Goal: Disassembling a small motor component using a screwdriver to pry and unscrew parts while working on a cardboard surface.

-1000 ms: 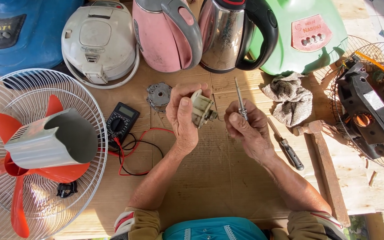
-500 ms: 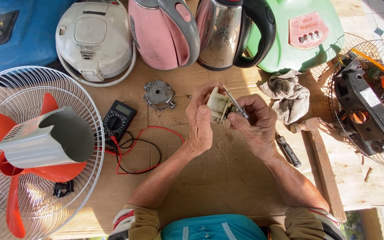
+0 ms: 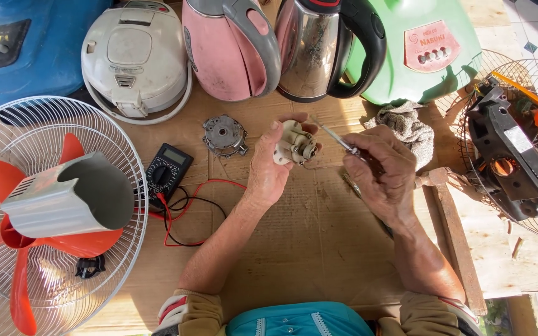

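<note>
Holding a small cream-coloured switch block (image 3: 296, 144) just above frame centre, the left hand (image 3: 273, 167) is closed around it, thumb and fingers clamping its sides so that the metal contacts face right. The right hand (image 3: 382, 174) is closed on a thin screwdriver (image 3: 331, 137), whose tip points left and sits at or just beside the block's upper edge; actual contact cannot be confirmed.

Judged status: the block is already free of any appliance and held clear of the cardboard-covered bench (image 3: 294, 249). A round metal motor plate (image 3: 223, 134) lies loose just left of the left hand, which suggests that disassembly is well under way. Work on the block itself appears to be in progress; no screw or part is seen removed from it.

A black multimeter (image 3: 166, 171) lies left of centre with its red and black leads (image 3: 188, 211) coiled on the bench, apart from both hands, so no measurement is being taken now.

Surrounding items: a fan guard with red blades (image 3: 45, 211) at lower left, a white rice cooker (image 3: 135, 56), a pink kettle (image 3: 228, 46) and a steel kettle (image 3: 319, 50) along the top, a grey rag (image 3: 409, 127) right of centre, and a dismantled fan body (image 3: 515, 158) at right.
</note>
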